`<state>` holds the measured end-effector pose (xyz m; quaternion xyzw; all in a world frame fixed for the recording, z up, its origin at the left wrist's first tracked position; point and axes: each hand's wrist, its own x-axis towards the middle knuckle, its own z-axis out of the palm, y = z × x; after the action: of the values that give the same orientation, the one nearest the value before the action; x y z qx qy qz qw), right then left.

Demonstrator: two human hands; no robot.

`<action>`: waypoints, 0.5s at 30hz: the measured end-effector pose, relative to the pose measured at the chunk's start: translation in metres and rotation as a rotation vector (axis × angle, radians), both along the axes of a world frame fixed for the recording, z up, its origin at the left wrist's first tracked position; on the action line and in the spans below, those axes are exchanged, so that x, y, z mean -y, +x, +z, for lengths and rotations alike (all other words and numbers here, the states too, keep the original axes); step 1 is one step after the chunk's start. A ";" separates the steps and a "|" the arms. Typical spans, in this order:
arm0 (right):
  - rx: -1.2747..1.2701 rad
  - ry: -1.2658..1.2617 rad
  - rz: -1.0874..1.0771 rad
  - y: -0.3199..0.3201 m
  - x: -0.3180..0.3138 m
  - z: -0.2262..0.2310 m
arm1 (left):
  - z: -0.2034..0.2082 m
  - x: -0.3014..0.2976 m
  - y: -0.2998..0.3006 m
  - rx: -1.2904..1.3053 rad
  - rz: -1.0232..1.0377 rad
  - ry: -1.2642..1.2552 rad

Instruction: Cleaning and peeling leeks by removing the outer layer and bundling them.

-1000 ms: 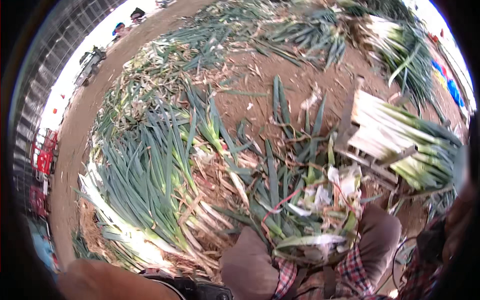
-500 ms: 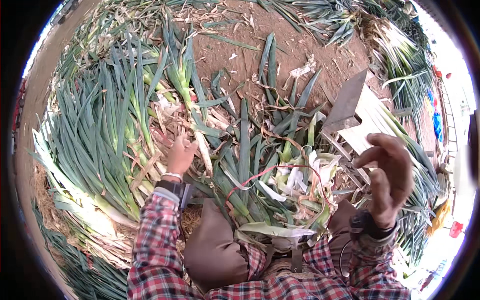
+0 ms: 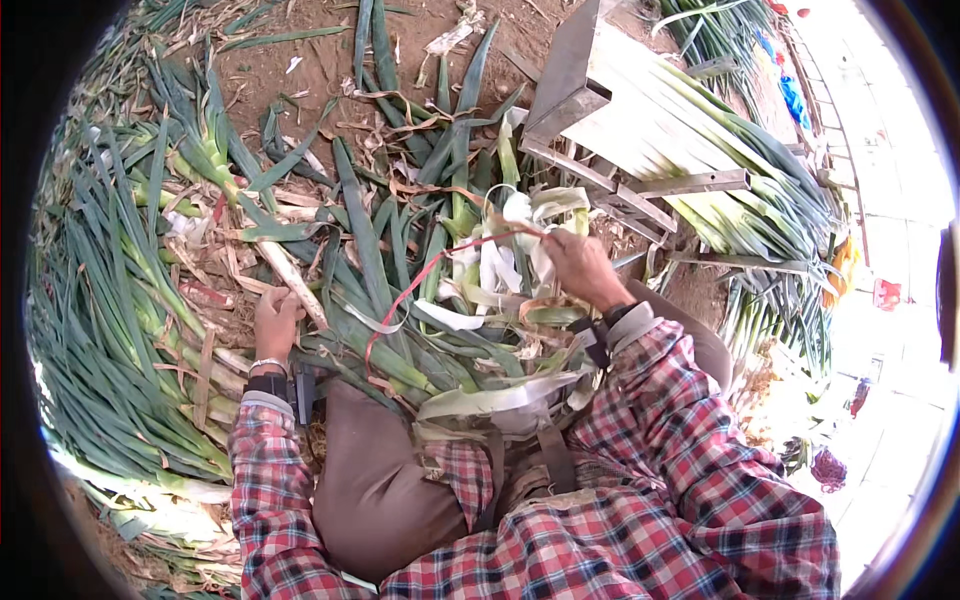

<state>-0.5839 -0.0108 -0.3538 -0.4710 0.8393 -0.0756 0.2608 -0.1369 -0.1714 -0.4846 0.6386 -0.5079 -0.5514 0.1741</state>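
My right hand (image 3: 585, 270) reaches over the pile before my lap, its fingertips closed on a thin red cord (image 3: 430, 262). From them the cord curves down to the left across green leaves. Pale peeled leaves (image 3: 505, 250) lie beside that hand. My left hand (image 3: 277, 325) is low over the litter on the left, fingers loosely bent and partly turned from sight, holding nothing that I can see. Close by its fingertips lies a slim white leek stalk (image 3: 290, 278). A heap of leeks (image 3: 110, 290) with long green tops spreads to its left.
At the right stands a metal stand with an upright plate (image 3: 565, 70), and trimmed leeks (image 3: 720, 140) lie along it. Bare soil (image 3: 300, 70) with scraps is at the far side. A blue plastic piece (image 3: 792, 98) and a red one (image 3: 887, 294) lie farther right.
My right hand has come from the metal stand, inward to the cord, and closed on it. My left hand's fingers have bent near the leek stalk. The whole view has shifted to the right.
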 end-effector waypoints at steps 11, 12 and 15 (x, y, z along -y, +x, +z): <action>0.785 -1.068 -0.069 0.007 0.029 0.319 | 0.253 -0.012 -0.107 -0.482 -0.610 -0.281; 0.843 -1.026 0.041 0.020 0.026 0.347 | 0.285 -0.022 -0.134 -0.548 -0.626 -0.378; 1.032 -0.971 0.743 0.010 0.024 0.399 | 0.380 -0.030 -0.196 -0.770 -0.786 -0.650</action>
<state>-0.5742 -0.0343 0.0457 -0.6863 0.2743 -0.5491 0.3902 -0.3333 -0.1416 -0.1045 0.0755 -0.7464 -0.5820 0.3137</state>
